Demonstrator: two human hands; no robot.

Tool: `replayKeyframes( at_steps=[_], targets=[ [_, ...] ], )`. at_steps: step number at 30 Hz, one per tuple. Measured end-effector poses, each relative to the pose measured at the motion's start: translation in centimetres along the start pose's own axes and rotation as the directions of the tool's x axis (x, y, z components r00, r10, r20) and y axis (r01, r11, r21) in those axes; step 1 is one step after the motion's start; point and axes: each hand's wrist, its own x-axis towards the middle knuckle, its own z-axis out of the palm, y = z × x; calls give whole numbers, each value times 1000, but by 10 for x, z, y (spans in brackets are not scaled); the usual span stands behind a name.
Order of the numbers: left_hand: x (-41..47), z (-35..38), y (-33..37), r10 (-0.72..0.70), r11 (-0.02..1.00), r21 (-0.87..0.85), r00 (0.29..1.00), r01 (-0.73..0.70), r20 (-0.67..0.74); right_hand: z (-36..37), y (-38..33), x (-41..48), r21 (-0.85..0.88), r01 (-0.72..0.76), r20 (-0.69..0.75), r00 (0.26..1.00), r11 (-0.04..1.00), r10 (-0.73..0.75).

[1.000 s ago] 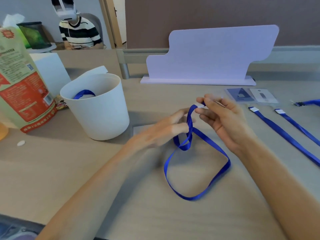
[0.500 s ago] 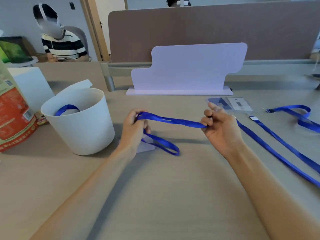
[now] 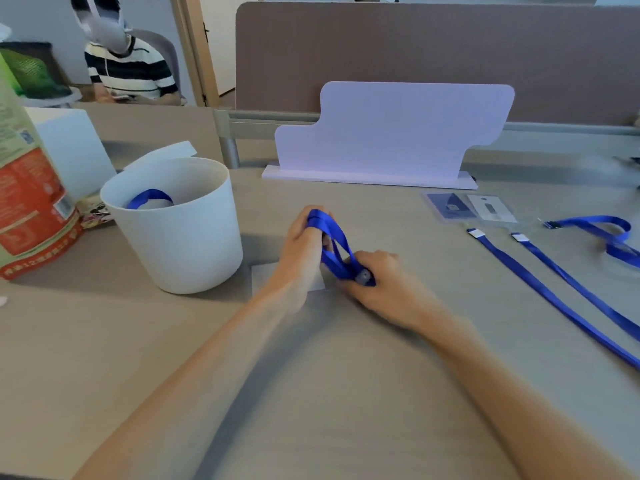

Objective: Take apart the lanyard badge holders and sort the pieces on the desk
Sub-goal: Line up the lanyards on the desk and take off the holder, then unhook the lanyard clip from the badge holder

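Note:
A blue lanyard strap (image 3: pixel 334 242) is folded into a short bundle between both hands at the desk's middle. My left hand (image 3: pixel 302 244) grips its upper loop, fingers curled round the strap. My right hand (image 3: pixel 381 282) grips the lower end, where a small grey clip shows. Under the hands lies a clear badge sleeve (image 3: pixel 266 277), partly hidden. Two badge holders (image 3: pixel 471 207) lie flat at the right rear. Two straight blue lanyards (image 3: pixel 554 296) stretch along the right side, and another looped one (image 3: pixel 602 230) lies further right.
A white bucket (image 3: pixel 180 244) with a blue lanyard inside stands left of my hands. A red and green bag (image 3: pixel 27 188) stands at the far left. A white shaped board (image 3: pixel 391 133) stands upright at the back. Another person sits behind the desk.
The strap was stretched wide between my hands; now the hands have come together and the strap is folded into a short bundle. The camera has tilted closer.

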Motion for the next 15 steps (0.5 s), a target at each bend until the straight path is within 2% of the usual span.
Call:
replayKeyframes(
  at_steps=[2, 4, 6, 8, 11, 12, 13, 15],
  targets=[
    [1, -1, 0, -25, 999, -37, 1000, 25, 0, 0, 5, 2, -47, 10, -16, 1000, 999, -10],
    [0, -4, 0, 53, 998, 41, 999, -52, -11, -5, 7, 2, -3, 2, 7, 1000, 1000, -2],
    [-5, -9, 6, 242, 940, 241, 970, -241, 28, -13, 3, 3, 201, -60, 14, 998, 978, 58],
    [-8, -18, 19, 386, 817, 428, 918, -386, 91, -22, -6, 10, 378, -100, -19, 993, 920, 115],
    [-14, -43, 49, 515, 549, 717, 850, -429, 114, -31, -33, 35, 308, -89, -53, 992, 947, 110],
    [-15, -52, 59, 543, 497, 755, 832, -427, 113, -32, -46, 46, 278, -69, -63, 994, 958, 90],
    [-16, -61, 69, 558, 492, 760, 824, -425, 100, -32, -60, 58, 256, -41, -71, 996, 966, 61],
    [-15, -88, 91, 551, 546, 739, 834, -394, 38, -30, -97, 82, 211, 34, -51, 998, 977, -24]
  ],
)
